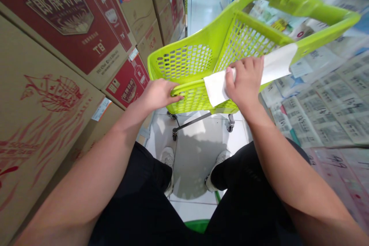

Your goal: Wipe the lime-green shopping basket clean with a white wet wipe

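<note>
A lime-green plastic shopping cart [184, 59] on casters stands sideways in front of me, its long handle [305, 4] up at the right. Gripping the near rim at its left part is my left hand [161, 94], thumb and fingers closed round the edge. My right hand [245, 78] presses a white cloth [276, 65] over the same rim, further right. The cloth drapes along the rim on both sides of that hand. Through the lattice walls no goods show in the basket.
Stacked cardboard cartons [66, 15] wall the left side. Packs of tissue paper [325, 103] are piled at the right. Below the cart are a caster [174, 134] and the tiled floor [193, 150]. A green seat edge [197, 225] shows between my legs.
</note>
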A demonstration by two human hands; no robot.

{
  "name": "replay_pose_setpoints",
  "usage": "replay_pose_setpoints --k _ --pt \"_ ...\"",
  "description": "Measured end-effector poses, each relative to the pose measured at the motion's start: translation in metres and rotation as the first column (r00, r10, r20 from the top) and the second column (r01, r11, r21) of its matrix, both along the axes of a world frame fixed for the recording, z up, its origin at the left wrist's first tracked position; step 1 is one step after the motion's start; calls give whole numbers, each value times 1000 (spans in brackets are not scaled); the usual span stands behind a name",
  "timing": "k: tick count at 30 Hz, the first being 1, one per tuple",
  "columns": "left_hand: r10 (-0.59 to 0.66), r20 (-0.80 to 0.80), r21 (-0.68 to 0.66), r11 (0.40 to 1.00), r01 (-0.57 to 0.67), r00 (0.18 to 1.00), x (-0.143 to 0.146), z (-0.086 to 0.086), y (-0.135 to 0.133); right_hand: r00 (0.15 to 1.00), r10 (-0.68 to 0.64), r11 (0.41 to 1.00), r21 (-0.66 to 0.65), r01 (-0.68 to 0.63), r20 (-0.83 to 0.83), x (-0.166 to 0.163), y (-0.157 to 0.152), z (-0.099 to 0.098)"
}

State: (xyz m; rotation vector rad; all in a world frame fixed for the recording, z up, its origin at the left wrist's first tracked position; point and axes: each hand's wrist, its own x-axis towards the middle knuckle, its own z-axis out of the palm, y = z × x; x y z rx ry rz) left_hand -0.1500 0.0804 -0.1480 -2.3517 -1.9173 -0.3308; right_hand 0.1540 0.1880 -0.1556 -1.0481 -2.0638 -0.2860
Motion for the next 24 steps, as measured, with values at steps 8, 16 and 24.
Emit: replay_pose_setpoints --k 8,16,24 --pt "15 20 4 1000 -15 1000 -4 0 -1 959 254 965 -92 -244 123 -31 -40 -4" --pt "56 23 -29 998 -55 998 10 6 -10 993 112 993 -35 -111 39 -6 -18 2" --pt "-14 285 127 992 -23 958 11 0 -9 934 332 939 -142 -314 132 -27 -40 2"
